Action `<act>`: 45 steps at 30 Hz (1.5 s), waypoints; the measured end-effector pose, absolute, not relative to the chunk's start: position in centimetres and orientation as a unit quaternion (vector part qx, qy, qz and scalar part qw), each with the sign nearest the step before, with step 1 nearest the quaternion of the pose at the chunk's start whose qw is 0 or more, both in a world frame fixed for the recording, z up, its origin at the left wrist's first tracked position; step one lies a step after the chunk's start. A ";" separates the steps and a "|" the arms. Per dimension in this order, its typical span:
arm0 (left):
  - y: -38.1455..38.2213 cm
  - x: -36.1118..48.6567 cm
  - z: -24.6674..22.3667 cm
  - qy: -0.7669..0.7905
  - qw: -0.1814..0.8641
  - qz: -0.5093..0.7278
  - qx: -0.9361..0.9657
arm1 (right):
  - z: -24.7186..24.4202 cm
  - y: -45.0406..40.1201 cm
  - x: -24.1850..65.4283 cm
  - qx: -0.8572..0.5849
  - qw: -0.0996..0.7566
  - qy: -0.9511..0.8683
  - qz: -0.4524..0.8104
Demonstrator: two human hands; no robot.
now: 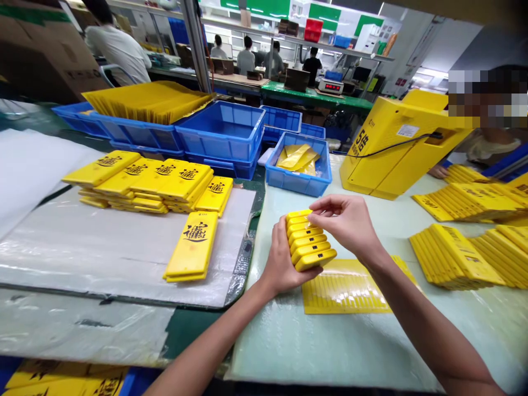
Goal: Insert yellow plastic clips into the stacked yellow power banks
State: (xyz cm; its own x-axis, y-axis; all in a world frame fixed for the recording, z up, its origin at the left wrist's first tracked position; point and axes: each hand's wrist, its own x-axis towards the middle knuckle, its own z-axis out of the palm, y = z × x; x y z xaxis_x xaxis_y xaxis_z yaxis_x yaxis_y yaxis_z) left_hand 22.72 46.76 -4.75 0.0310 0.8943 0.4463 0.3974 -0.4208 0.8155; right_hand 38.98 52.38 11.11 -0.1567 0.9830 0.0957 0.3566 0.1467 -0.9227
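My left hand (284, 261) is wrapped around a stack of several yellow power banks (312, 250), their narrow ends facing me. Small dark ports show on the lower ends. At the top of the stack, the thumb and fingers of my right hand (344, 220) are pinched together against the end of an upper power bank; whatever is between the fingertips is too small to make out. Under my hands a glossy yellow sheet (346, 291) marked into narrow strips lies on the table. To the left, two stacked power banks (193, 245) with black lettering lie on a white mat.
More yellow power banks (144, 179) are piled at the left, and rows of them (454, 256) stand at the right. Blue bins (299, 179) line the back, near a large yellow box (379, 148) with a black cable. Another person sits at the far right.
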 end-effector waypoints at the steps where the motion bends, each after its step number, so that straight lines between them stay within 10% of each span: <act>1: 46.8 22.7 -4.8 0.481 0.244 0.505 0.674 | 11.1 52.6 39.1 -0.530 0.369 -0.669 0.368; 5: 47.1 22.5 -5.0 0.480 0.230 0.507 0.678 | 11.1 54.0 40.3 -0.564 0.346 -0.726 0.189; 11: 47.5 21.7 -5.4 0.478 0.190 0.505 0.693 | 8.8 58.4 51.1 -0.600 0.349 -0.674 0.254; 18: 48.1 21.3 -5.3 0.496 0.168 0.520 0.675 | 3.9 56.3 63.5 -0.665 0.098 -0.688 0.272; 29: 47.9 20.6 -4.9 0.500 0.138 0.496 0.696 | 1.3 56.1 65.9 -0.627 0.071 -0.705 0.324; 36: 47.7 20.5 -4.8 0.494 0.153 0.494 0.698 | 1.2 52.8 66.7 -0.615 0.214 -0.722 0.234; 45: 47.3 20.9 -4.4 0.498 0.196 0.494 0.685 | 5.3 49.8 67.2 -0.539 0.600 -0.511 0.297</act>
State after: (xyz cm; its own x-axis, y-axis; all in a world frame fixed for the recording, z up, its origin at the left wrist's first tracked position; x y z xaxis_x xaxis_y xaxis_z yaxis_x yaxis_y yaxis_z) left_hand 20.94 47.27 -4.35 0.0162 0.8755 0.4829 0.4887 -0.4282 0.7601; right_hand 67.22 49.82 5.31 0.3018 0.9074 0.2926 0.1947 0.2417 -0.9506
